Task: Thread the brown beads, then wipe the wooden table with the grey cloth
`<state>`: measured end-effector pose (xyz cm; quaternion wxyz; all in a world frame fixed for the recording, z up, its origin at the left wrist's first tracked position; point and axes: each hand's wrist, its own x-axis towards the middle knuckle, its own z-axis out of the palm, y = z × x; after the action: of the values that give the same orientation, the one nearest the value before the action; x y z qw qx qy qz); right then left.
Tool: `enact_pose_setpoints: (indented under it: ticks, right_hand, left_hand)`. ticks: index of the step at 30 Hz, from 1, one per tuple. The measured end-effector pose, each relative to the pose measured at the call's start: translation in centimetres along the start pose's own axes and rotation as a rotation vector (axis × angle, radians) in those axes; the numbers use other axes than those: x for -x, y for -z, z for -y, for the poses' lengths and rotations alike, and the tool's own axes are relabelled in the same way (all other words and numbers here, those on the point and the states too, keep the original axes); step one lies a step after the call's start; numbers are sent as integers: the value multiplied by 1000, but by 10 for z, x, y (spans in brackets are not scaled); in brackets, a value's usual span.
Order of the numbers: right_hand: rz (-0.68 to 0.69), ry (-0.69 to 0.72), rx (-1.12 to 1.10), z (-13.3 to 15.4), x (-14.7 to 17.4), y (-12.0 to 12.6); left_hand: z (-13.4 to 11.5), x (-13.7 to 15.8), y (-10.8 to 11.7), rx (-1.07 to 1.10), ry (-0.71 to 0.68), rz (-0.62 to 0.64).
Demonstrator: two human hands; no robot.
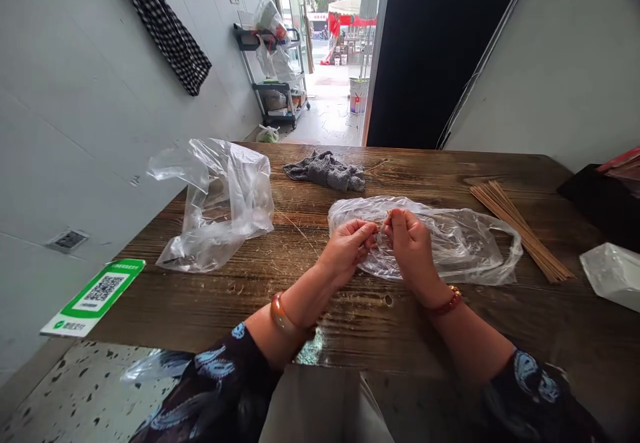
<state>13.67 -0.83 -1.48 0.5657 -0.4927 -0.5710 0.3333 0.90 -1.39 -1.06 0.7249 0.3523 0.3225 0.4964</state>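
Note:
Both hands meet over the near left part of a clear plastic bag (450,243) lying flattened on the wooden table (430,336). My left hand (345,246) is closed in a pinch, with something small and brownish at its fingertips that I cannot make out. Close beside it, my right hand (411,243) pinches too, thumb against forefinger; what it holds is too small to name. Another crumpled clear plastic bag (225,196) sits at the table's left. A bundle of thin wooden sticks (520,229) lies right of the flattened bag.
A grey cloth (327,171) is bunched near the far edge. On the left edge lies a green and white QR code sign (100,291). At right are a white plastic-wrapped item (613,273) and a black box (600,199). Beyond the table stands a loaded cart (275,86) by the doorway.

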Motion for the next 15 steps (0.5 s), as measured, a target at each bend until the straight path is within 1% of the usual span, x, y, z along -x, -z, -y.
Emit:
enact_pose_setpoints:
  ticks: [2,4,6,8,12,15]
  right_hand:
    - [-46,47,71,1,-2,3]
    - [-78,123,203,1,-4,4]
    - [-74,198,348,2,-4,3]
    - [-36,250,482,4,-5,0]
    - [22,264,699,6,-8,-4]
    - [64,251,802,9,-12,-4]
  left_hand:
    - [0,1,-2,-51,-9,7]
    - [1,2,-4,-116,-37,15]
    - [3,2,-6,-175,-63,24]
    - [5,1,-7,-207,-69,36]
    - [4,-2,-7,-206,-38,41]
    - [0,-4,-6,-202,4,57]
